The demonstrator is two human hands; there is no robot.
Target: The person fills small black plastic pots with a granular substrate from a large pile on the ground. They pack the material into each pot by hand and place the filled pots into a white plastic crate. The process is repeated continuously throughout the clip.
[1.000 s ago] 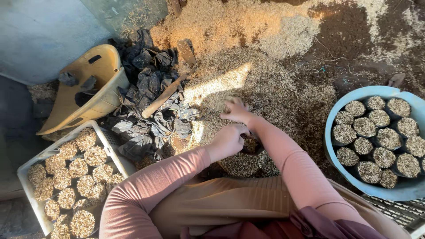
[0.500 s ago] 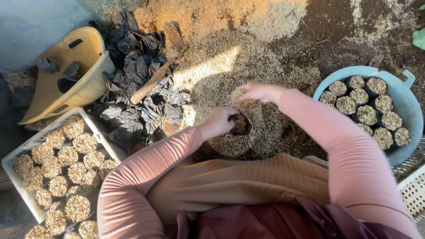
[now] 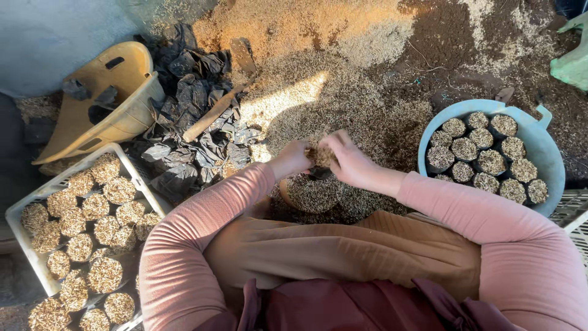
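Both hands, left [image 3: 296, 158] and right [image 3: 347, 160], close around a small husk-filled bag [image 3: 320, 160] above the husk heap [image 3: 343, 116]. Filled bags pack the blue tub [image 3: 547, 149] and the white crate [image 3: 38, 196].

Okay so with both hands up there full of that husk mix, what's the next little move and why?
Probably lower the handful into the small bag right below. Both the left hand and right hand are cupped together around loose mix just above its open mouth, and the bag looks nearly full, like those in the blue basin.
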